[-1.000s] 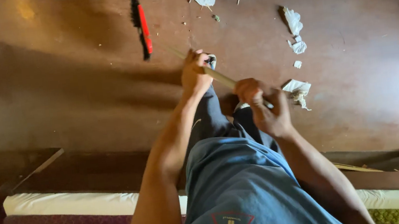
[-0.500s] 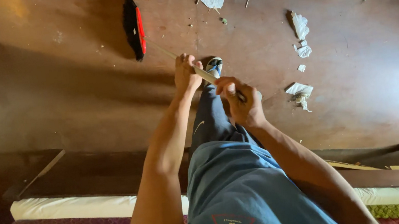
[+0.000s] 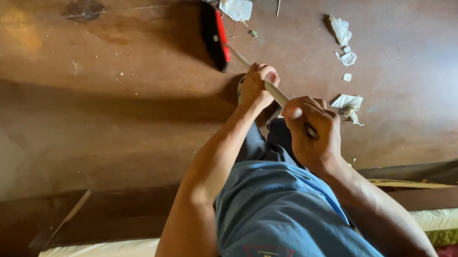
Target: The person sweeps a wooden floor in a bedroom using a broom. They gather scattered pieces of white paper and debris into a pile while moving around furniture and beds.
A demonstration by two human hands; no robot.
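I look down on a brown floor (image 3: pixel 71 134), the largest thing in view, worn and with a dark stain near the top edge. At the bottom there is a dark wooden frame (image 3: pixel 124 213) with a pale mattress edge (image 3: pixel 95 255) under it, and in the middle I see the person's blue shirt (image 3: pixel 284 219). From the shirt both bare arms go forward to a broom (image 3: pixel 213 36). Its head, red with dark bristles, lies on the floor at the top centre, and its thin pale handle (image 3: pixel 271 87) runs from there down and to the right, through both hands. The left hand (image 3: pixel 256 86) is closed around the handle at the place nearer to the head; the fingers are wrapped, and I see no gap. The right hand (image 3: pixel 311 131) is closed tight as a fist around the lower end of the handle, with the thumb on top. The two hands are near each other but not touching. On the floor lie white paper scraps: one (image 3: pixel 236 7) just beside the broom head, some (image 3: pixel 342 31) at the upper right, and one more (image 3: pixel 346 102) just to the right of the right hand. A small thin stick (image 3: pixel 279 1) lies near the top edge.
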